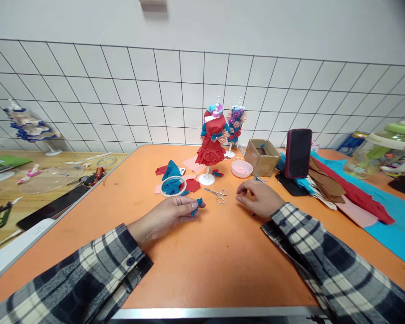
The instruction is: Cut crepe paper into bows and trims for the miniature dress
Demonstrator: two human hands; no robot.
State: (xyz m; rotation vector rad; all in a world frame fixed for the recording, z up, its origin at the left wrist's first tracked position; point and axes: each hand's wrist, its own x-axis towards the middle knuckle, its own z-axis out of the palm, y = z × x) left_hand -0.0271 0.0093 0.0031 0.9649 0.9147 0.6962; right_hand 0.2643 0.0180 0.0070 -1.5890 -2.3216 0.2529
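Between the thumb and fingers of my left hand point(170, 213) is a small gathered piece of blue crepe paper point(197, 207). My right hand point(259, 197) hovers over the table to the right, fingers curled in toward the thumb; whatever is at its fingertips is too small to make out. Small scissors point(217, 194) lie open between the hands. Behind them stands a miniature dress form in a red ruffled dress point(210, 155) with blue sleeves and a bow. Beyond my left hand, a roll of clear tape point(164, 192) rests against crumpled blue paper point(171, 171).
A pink bowl point(242, 169) and a cardboard box point(262, 157) stand behind my right hand. Right of them, a phone point(298, 154) stands upright near folded coloured sheets point(354, 193). A second dressed form point(236, 123) is at the back. A wooden table point(64, 171) with tools adjoins on the left.
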